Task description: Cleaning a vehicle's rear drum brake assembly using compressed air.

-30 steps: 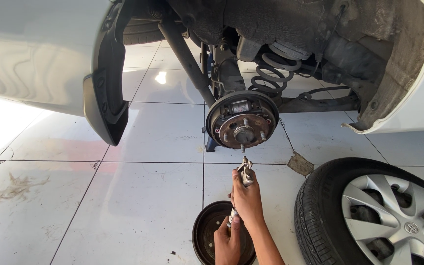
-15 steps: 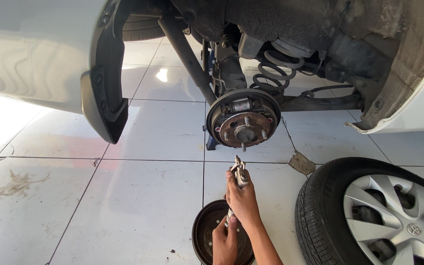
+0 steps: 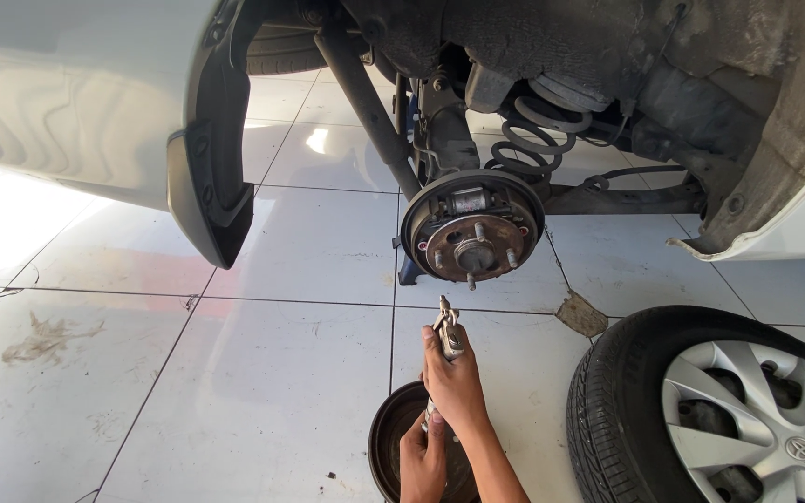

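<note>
My right hand [image 3: 454, 382] grips the upper part of a metal pliers-like tool [image 3: 447, 328], its jaws pointing up toward the exposed brake hub [image 3: 473, 233] of a raised white car. My left hand [image 3: 423, 461] holds the tool's lower end, just above a dark brake drum [image 3: 391, 442] lying on the floor. The hub shows its wheel studs and backing plate, with a coil spring [image 3: 538, 130] behind it. The tool tip is below the hub and apart from it.
A removed wheel with a silver rim [image 3: 729, 419] lies on the tiles at lower right. The car's black mud flap [image 3: 211, 186] hangs at left. White floor tiles [image 3: 188, 373] carry a stain at far left and a chipped patch [image 3: 581, 315].
Both hands have lifted the tool slightly toward the hub. The view has shifted a little; the hub sits lower in the picture than before.
</note>
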